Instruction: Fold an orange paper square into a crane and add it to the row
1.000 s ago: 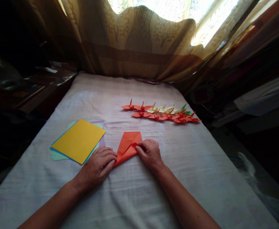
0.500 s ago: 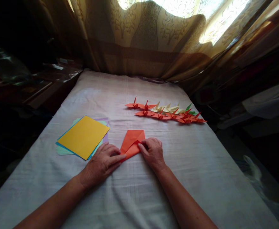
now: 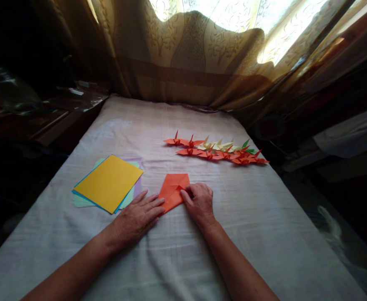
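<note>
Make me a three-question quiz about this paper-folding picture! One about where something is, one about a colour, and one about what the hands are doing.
1. Where do the finished paper cranes sit?
A. beyond the hands, on the right
B. on the paper stack
C. under the left hand

2. What colour is the top sheet of the paper stack?
A. green
B. yellow
C. purple

3. What are the hands doing with the orange folded paper?
A. lifting it into the air
B. pressing it flat on the white cloth
C. not touching it

Answers:
1 A, the cranes lie in rows farther up the cloth.
2 B, yellow lies uppermost.
3 B, the left hand and right hand rest on its edges.
</note>
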Demonstrator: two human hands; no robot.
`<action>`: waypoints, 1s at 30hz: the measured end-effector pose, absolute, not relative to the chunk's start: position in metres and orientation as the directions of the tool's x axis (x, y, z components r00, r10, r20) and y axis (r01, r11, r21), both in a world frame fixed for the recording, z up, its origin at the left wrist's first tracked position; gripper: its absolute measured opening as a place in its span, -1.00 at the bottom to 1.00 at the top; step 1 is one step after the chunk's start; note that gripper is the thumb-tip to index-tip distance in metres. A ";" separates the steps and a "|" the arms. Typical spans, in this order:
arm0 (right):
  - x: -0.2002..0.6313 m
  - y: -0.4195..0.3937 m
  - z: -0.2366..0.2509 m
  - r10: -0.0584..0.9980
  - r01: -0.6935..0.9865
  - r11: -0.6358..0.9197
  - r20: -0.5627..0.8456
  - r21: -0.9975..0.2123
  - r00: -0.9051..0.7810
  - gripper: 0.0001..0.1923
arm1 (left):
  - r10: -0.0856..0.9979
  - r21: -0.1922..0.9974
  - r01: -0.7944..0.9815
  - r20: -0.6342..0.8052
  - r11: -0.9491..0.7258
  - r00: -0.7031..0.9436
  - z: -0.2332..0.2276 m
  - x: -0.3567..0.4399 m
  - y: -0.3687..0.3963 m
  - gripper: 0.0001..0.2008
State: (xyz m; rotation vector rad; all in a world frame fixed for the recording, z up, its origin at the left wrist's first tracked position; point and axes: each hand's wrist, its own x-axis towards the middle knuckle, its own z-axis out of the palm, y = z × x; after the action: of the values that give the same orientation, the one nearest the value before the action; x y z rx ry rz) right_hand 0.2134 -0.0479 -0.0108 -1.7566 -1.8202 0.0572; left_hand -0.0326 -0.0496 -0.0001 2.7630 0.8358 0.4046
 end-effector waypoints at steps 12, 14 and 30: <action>0.212 -0.049 -0.011 0.932 0.912 0.102 0.358 -0.396 0.052 -0.85 | 0.510 0.236 0.467 0.173 -0.852 0.842 -0.004 -0.038 -0.050 -0.61; 0.211 -0.049 -0.011 0.932 0.911 0.100 0.359 -0.400 0.055 -0.86 | 0.502 0.217 0.465 0.177 -0.859 0.846 -0.004 -0.038 -0.050 -0.61; 0.189 -0.067 -0.011 0.947 0.942 0.073 0.319 -0.328 0.038 -0.62 | 0.521 0.222 0.484 0.156 -0.846 0.839 -0.004 -0.035 -0.051 -0.63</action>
State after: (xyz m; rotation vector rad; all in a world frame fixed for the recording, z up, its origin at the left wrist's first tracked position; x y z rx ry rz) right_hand 0.1888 -0.0668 -0.0107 -1.8673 -1.9026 0.0150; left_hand -0.0354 -0.0506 -0.0042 2.8446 0.7838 0.3150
